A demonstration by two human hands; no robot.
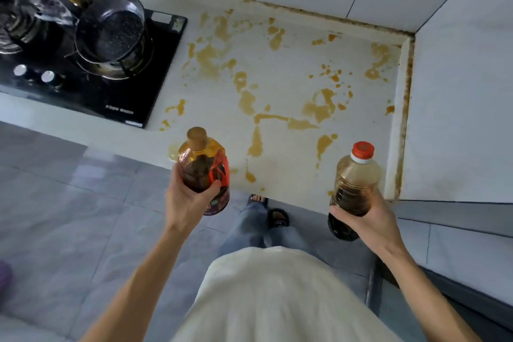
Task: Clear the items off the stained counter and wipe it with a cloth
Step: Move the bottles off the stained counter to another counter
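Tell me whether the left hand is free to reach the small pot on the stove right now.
Probably not: the left hand is full, its grip closed around the brown-capped bottle. The way to the pot looks open, but the bottle needs setting down first.

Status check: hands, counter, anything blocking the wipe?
Left hand holds gold-capped bottle; right hand holds red-capped bottle. Stained counter bare, unwiped. No cloth in view. Pot on stove, off to the side.
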